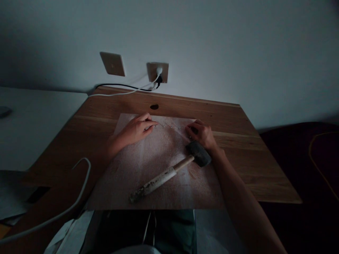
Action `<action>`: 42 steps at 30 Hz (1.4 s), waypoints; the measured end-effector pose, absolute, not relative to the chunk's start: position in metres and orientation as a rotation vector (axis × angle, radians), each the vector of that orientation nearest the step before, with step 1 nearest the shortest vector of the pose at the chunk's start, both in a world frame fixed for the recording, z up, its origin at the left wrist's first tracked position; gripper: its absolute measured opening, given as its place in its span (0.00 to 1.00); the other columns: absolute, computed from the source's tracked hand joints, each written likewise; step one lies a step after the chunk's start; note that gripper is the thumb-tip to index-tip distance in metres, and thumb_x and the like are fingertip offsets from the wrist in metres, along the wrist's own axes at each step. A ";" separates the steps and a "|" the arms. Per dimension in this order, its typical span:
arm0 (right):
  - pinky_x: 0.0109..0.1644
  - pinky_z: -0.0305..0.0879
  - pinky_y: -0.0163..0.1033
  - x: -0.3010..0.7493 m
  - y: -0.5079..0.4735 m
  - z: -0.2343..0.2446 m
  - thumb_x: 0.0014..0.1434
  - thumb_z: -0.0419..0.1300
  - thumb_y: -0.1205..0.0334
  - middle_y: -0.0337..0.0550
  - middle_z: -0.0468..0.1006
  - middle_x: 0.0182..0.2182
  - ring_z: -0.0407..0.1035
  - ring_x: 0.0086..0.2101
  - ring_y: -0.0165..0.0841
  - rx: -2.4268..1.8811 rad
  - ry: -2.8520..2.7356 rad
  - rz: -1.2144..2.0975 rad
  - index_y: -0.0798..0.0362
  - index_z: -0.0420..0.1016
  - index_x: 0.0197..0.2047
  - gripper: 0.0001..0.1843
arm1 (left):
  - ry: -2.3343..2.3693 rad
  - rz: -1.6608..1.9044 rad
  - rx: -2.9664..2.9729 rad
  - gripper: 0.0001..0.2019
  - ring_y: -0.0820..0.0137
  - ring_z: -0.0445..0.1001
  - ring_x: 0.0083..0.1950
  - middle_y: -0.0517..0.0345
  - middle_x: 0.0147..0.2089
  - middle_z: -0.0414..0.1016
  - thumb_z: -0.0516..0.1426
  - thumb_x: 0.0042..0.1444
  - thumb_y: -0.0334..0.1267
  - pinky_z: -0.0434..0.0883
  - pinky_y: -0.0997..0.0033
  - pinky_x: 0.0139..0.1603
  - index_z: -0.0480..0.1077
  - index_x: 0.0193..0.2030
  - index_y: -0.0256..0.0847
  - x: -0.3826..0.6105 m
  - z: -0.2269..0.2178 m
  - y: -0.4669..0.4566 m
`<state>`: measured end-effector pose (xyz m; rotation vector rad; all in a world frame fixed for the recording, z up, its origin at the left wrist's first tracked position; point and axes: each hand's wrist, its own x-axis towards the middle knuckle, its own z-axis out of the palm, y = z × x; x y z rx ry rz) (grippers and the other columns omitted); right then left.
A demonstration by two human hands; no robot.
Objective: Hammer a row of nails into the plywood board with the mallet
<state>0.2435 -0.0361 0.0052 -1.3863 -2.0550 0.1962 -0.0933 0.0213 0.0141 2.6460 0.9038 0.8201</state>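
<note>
A thin plywood board (148,165) lies on the wooden table (238,141). Near its far edge runs a row of several small nails (171,126). My left hand (136,128) rests on the board at the left end of that row, fingers pinched together at a nail. My right hand (202,134) sits at the right end of the row with its fingers curled; what they hold is too small to make out. A rubber mallet (197,153) with a worn wooden handle (156,181) lies on the board just below my right wrist, untouched.
A white cable (79,197) loops over the table's left front. Wall sockets (158,72) with a white plug and a black cord sit behind the table. A white surface (34,120) stands at the left. The room is dim.
</note>
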 end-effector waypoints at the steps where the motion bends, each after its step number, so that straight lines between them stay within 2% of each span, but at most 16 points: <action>1: 0.40 0.72 0.43 0.244 -0.036 0.005 0.70 0.59 0.55 0.48 0.79 0.35 0.72 0.32 0.38 -1.378 -2.058 0.201 0.51 0.84 0.37 0.15 | 0.895 0.805 2.666 0.12 0.66 0.75 0.45 0.55 0.44 0.72 0.58 0.67 0.33 0.74 0.63 0.53 0.82 0.50 0.46 -0.092 0.017 0.022; 5: 0.40 0.72 0.44 0.244 -0.035 0.005 0.70 0.60 0.55 0.48 0.79 0.35 0.73 0.33 0.39 -1.362 -2.054 0.201 0.51 0.83 0.37 0.14 | 0.893 0.751 2.731 0.07 0.66 0.75 0.43 0.55 0.42 0.72 0.60 0.65 0.34 0.74 0.64 0.50 0.81 0.40 0.43 -0.079 0.026 0.027; 8: 0.42 0.72 0.43 0.244 -0.036 0.005 0.70 0.60 0.56 0.47 0.79 0.35 0.74 0.34 0.39 -1.365 -2.049 0.208 0.50 0.83 0.37 0.13 | 0.942 0.806 2.695 0.06 0.66 0.75 0.43 0.56 0.40 0.72 0.61 0.64 0.35 0.74 0.65 0.49 0.79 0.37 0.42 -0.071 0.023 0.031; 14: 0.43 0.72 0.43 0.243 -0.035 0.004 0.70 0.60 0.58 0.48 0.79 0.36 0.73 0.35 0.39 -1.368 -2.052 0.204 0.51 0.84 0.38 0.13 | 0.938 0.887 2.528 0.04 0.69 0.74 0.40 0.57 0.41 0.73 0.61 0.63 0.35 0.73 0.68 0.44 0.79 0.40 0.41 -0.079 0.010 0.035; 22: 0.42 0.70 0.42 0.244 -0.034 0.002 0.70 0.60 0.58 0.48 0.78 0.36 0.72 0.35 0.38 -1.369 -2.045 0.206 0.52 0.84 0.37 0.13 | 0.932 0.905 2.528 0.04 0.68 0.75 0.43 0.58 0.42 0.72 0.61 0.68 0.35 0.75 0.65 0.50 0.79 0.42 0.42 -0.082 0.005 0.036; 32: 0.40 0.69 0.42 0.244 -0.035 0.003 0.70 0.59 0.58 0.47 0.77 0.35 0.71 0.33 0.37 -1.346 -2.061 0.203 0.52 0.83 0.37 0.14 | 0.968 0.928 2.579 0.01 0.67 0.74 0.44 0.57 0.43 0.72 0.63 0.67 0.35 0.74 0.64 0.50 0.77 0.42 0.42 -0.081 0.002 0.037; 42: 0.40 0.70 0.43 0.244 -0.035 0.004 0.70 0.60 0.56 0.49 0.79 0.35 0.72 0.32 0.37 -1.354 -2.052 0.193 0.53 0.83 0.37 0.14 | 1.027 0.942 2.596 0.04 0.67 0.74 0.43 0.57 0.43 0.72 0.65 0.67 0.38 0.74 0.64 0.50 0.77 0.41 0.41 -0.079 0.002 0.037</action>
